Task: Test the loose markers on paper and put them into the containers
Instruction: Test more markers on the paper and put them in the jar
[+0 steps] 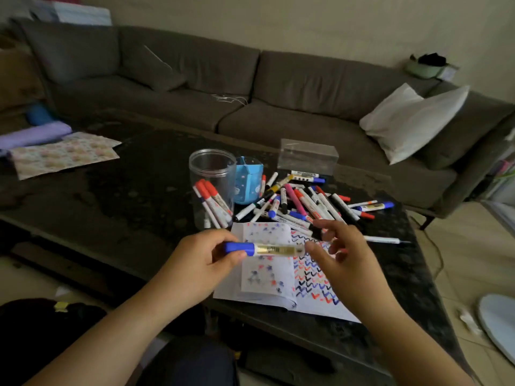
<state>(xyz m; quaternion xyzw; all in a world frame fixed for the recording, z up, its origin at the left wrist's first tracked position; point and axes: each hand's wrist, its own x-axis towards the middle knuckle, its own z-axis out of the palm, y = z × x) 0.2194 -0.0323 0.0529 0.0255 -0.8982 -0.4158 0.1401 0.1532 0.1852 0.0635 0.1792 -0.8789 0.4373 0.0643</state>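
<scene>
Low in the middle of the frame, the left hand [200, 253] grips a blue-capped marker [264, 249] by its cap end, holding it level above the open notebook [267, 277] whose pages carry red, blue and black squiggles, while the right hand [344, 254] touches the marker's other end with its thumb, its blurred fingers relaxed and spread. Just above the notebook, at frame centre, a heap of loose markers [303, 203] lies on the dark table [125, 174], with a clear jar [213, 188] holding a few red-capped markers at its left, a blue cup [249, 181] beside the jar, and a clear box [308, 156] behind the heap.
</scene>
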